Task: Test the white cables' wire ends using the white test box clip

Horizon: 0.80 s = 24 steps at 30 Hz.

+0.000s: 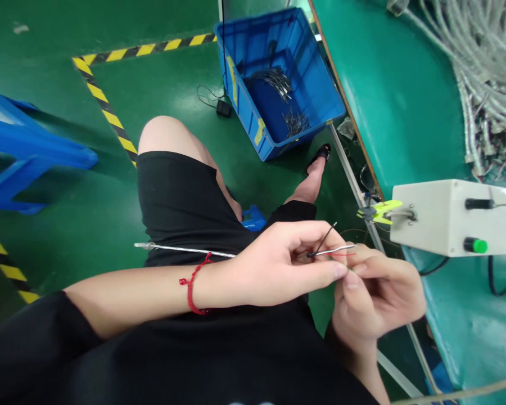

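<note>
My left hand (pixel 284 261) is closed around a thin silver-sleeved cable (pixel 181 250) that runs left across my lap. Its end sticks out past my fingers, where a black wire (pixel 325 238) and a red wire (pixel 343 254) fan out. My right hand (pixel 377 295) is closed in a pinch at those wire ends, touching my left fingertips. A red string bracelet (pixel 191 287) circles my left wrist. Both hands hover over my lap, just left of the green workbench (pixel 396 95).
A white box (pixel 451 216) with a green button, a black knob and a yellow-green clip (pixel 379 211) sits on the bench edge. A heap of silver cables (pixel 484 73) lies at the back right. A blue bin (pixel 278 79) with cables stands on the floor; a blue stool is left.
</note>
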Available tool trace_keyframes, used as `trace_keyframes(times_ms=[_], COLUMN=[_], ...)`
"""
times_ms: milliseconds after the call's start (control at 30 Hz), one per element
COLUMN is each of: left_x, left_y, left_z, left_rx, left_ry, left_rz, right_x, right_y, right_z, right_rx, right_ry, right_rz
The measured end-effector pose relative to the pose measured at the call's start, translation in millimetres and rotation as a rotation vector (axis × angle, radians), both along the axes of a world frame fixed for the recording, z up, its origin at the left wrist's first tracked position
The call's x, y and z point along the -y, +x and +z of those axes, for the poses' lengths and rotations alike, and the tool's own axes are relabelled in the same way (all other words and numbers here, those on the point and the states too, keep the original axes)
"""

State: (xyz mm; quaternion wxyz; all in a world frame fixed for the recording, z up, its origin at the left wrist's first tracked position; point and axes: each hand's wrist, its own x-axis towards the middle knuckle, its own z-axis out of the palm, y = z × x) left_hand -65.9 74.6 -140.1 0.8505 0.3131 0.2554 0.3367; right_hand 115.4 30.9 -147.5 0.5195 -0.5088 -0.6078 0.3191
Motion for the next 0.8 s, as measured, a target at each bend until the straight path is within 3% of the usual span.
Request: trace_keyframes(times_ms=[100, 500, 633, 800], left_x=[0.5, 2.1, 2.9, 2.5], left_y=[0.6, -3.8, -6.3, -9.4], left_z=[0.3, 11.2, 15.1, 15.7], left_rx=[0.028, -0.051, -0.221, -0.399], left_ry=[-0.003, 0.075, 0.255, 0.553], left_rz=[0.017, 0.112, 0.168, 0.224], right_x=[-3.1, -5.0, -2.4, 0.3], right_y=[-2.8, -13.4, -15.3, -18.5], right_z=[2.4, 15.4, 17.8, 15.6], right_rx=[-0.055, -0.195, -0.116, -0.194], right_ry=[0.071, -0.035, -0.091, -0.11], right_rz=[0.0, -0.031, -0.038, -0.017])
